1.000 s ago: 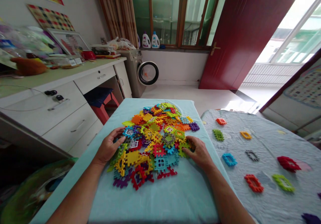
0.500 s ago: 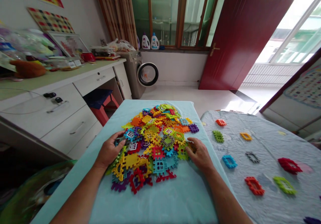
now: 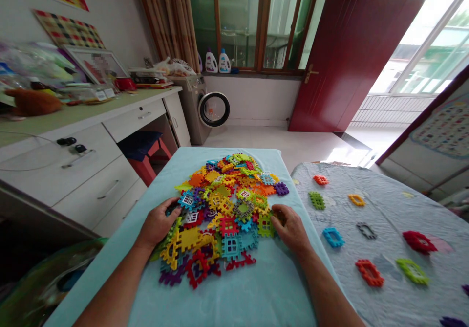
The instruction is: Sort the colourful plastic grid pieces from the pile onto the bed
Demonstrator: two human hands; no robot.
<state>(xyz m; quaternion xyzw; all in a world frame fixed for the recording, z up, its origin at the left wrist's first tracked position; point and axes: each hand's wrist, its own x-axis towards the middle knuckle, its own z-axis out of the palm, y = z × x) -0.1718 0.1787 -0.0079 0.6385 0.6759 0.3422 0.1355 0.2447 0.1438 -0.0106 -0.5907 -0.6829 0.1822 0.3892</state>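
Observation:
A heap of colourful plastic interlocking building blocks [image 3: 227, 205], flat with notched edges and some with window grids, lies on a table covered by a light blue cloth [image 3: 256, 288]. My left hand [image 3: 158, 224] rests at the heap's left side, thumb and fingers apart, near a blue block with a white window [image 3: 187, 200]. On the right side, my right hand [image 3: 291, 227] curves with its thumb beside a lime green block [image 3: 265, 225]. Its fingertips are partly hidden. Neither hand visibly lifts a block.
A second table with a grey-blue cloth [image 3: 351, 249] adjoins on the right, with several separate blocks, including a blue frame block [image 3: 333, 237] and a red one [image 3: 370, 272]. A desk [image 3: 88, 117] stands left, a stool [image 3: 141, 146] under it. Behind is a washing machine with its door open [image 3: 214, 109].
The view has shifted slightly, so everything sits a little further left. Both hands keep nearly the same places at the sides of the heap.

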